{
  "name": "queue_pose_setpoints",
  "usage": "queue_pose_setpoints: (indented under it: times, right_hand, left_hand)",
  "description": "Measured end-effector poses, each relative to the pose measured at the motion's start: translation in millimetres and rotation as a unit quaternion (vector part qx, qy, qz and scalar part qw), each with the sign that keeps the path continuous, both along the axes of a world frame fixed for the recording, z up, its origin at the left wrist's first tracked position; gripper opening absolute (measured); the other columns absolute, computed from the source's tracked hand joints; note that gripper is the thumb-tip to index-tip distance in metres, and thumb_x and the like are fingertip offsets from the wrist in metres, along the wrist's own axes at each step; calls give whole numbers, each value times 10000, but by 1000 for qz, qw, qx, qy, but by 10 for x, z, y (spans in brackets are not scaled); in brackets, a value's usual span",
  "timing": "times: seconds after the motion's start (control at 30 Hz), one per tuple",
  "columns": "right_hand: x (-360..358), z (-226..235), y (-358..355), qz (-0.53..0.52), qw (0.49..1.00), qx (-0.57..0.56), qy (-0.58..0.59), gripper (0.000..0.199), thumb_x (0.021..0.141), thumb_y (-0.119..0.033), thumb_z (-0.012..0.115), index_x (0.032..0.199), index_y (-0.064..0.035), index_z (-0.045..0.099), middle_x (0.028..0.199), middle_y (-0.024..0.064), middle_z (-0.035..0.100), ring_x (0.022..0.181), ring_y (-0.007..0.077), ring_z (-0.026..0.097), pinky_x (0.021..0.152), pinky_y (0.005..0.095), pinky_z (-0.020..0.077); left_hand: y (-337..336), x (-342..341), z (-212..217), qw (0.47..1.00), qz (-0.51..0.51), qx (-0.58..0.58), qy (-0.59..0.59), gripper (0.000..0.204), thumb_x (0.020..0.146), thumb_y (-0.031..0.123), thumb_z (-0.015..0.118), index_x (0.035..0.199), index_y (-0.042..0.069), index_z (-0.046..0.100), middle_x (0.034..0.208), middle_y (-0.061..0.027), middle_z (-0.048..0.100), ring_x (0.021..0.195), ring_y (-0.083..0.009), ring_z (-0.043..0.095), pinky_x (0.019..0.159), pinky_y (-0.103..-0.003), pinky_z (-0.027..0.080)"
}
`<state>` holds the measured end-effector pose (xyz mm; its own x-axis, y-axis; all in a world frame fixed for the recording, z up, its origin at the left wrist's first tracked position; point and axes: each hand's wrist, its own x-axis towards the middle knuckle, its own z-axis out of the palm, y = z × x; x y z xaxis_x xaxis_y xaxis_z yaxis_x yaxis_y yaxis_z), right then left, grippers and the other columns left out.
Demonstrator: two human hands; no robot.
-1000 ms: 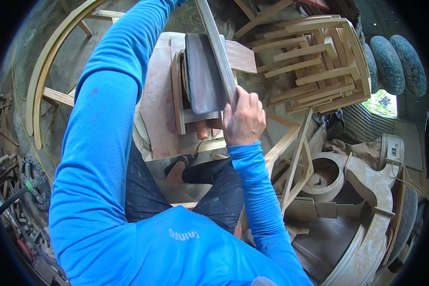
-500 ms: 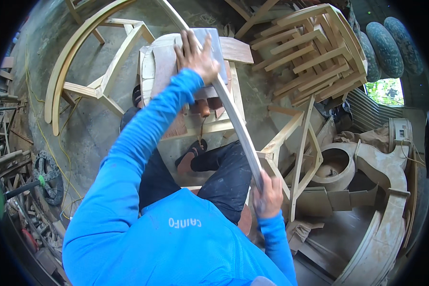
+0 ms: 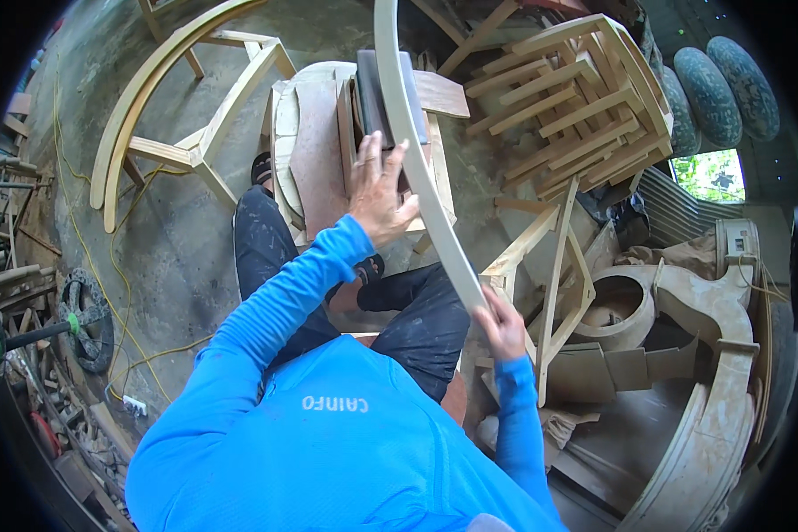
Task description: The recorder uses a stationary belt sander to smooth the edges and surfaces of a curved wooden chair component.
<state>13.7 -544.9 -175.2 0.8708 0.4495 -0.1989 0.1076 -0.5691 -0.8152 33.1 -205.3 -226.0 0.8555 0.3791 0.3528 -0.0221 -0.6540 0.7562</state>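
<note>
Wide view first: a grey concrete floor (image 3: 177, 257) crowded with woodwork. A big curved pale wooden frame (image 3: 142, 97) lies at upper left, a stack of pale slatted wooden frames (image 3: 576, 97) fills the upper right, and a rounded carved wooden base (image 3: 709, 426) curls along the right edge. In the middle sits a small wooden worktop (image 3: 315, 151) with a dark grey flat block (image 3: 374, 89) on it. Across all this runs the long, curved, pale wooden strip (image 3: 426, 186), arching from the top edge down toward the person's lap. The left hand (image 3: 377, 191) presses on it beside the dark block, fingers spread and curled over the strip's edge, the grip holding it against the worktop. The right hand (image 3: 503, 324) has its grip closed around the strip's lower end, just above the knee.
</note>
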Motion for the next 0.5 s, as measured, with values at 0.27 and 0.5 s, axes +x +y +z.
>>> queue_pose_setpoints:
  times: [0.27,0.5]
  right_hand:
    - [1792,-434,1888,44,977,86,-191,403,893,-242,783,1239,-49,714,1094,188,753,976,202,749,842,320,566]
    - [1493,-434,2055,31,966,114,-229,389,880,-218,794,1217,-38,722,1021,196,756,921,207,754,809,320,567]
  left_hand:
    - [484,-629,-375,994,63,-86,34,754,828,145,697,1521,97,406,1587,-324,220,1456,-485,298,1208,-495,286]
    - [358,-744,-150,987,33,-158,4,636,846,129,678,1453,76,497,1496,-273,422,1394,-426,437,1184,-442,345]
